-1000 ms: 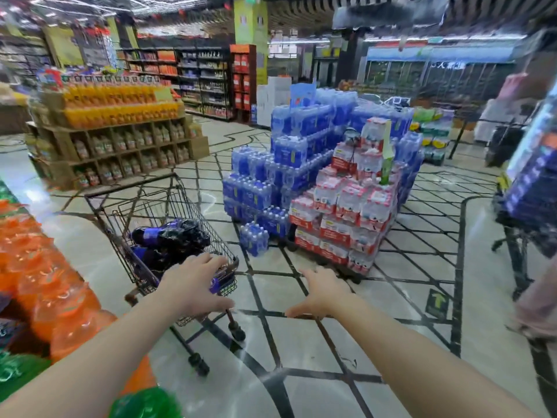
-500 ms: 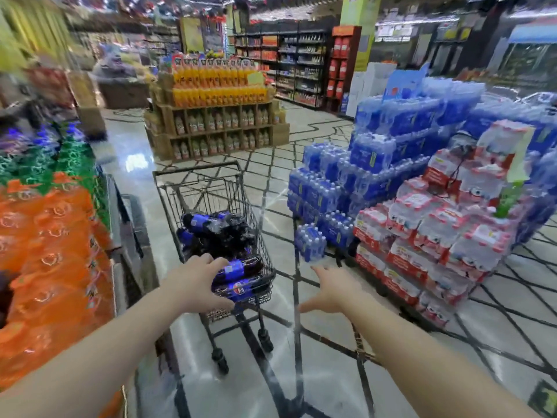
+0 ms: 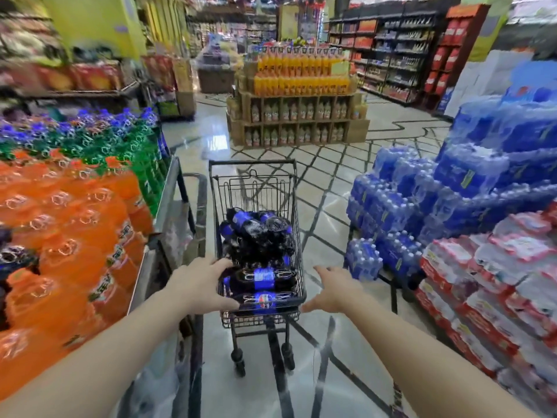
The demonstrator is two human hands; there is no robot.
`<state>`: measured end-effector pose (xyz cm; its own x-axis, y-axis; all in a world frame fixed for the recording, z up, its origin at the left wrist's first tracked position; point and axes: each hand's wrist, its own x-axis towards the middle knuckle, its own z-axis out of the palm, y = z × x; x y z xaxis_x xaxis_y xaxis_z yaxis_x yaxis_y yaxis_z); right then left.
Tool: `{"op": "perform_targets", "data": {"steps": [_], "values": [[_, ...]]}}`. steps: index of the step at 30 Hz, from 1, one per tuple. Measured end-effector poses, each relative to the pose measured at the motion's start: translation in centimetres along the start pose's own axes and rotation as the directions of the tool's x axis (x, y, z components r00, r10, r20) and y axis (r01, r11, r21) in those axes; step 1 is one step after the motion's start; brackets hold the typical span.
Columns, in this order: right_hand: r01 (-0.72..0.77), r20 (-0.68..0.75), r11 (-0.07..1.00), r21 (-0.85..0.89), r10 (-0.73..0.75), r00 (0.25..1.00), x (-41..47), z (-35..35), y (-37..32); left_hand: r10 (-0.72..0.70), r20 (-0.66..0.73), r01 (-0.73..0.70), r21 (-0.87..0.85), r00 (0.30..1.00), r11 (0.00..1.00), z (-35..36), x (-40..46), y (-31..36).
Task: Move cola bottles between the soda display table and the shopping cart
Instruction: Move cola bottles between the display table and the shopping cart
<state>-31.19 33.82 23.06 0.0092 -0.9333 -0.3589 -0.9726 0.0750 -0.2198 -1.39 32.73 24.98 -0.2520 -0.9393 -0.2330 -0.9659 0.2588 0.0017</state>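
Now the view has swung to the soda table (image 3: 168, 188) at nine o'clock, left hand (image 3: 200, 286) spread on the cart's (image 3: 297, 236) cola bottles (image 3: 262, 279), right hand (image 3: 333, 292) open (empty), so unloading looks next.

supermarket: stocked shelves (image 3: 388, 52), soda display table (image 3: 168, 194), shopping cart (image 3: 256, 182)

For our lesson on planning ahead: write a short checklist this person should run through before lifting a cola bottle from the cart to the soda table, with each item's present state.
1. Cola bottles within reach, lying in the shopping cart: ok.
2. Left hand on the cart's near end: ok.
3. Right hand empty and open, ready to grasp: ok.
4. Cart beside the soda display table: ok.
5. Free spot on the table for a bottle: cannot tell.
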Motion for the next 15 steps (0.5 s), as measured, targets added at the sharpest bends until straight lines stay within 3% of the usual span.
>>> {"op": "perform_targets", "data": {"steps": [15], "values": [[-0.057,0.019,0.996,-0.066,0.059,0.998,23.3,-4.1,-5.9,0.031,0.063,-0.030,-0.023,0.998,0.999,-2.4,21.8,-11.0]]}}
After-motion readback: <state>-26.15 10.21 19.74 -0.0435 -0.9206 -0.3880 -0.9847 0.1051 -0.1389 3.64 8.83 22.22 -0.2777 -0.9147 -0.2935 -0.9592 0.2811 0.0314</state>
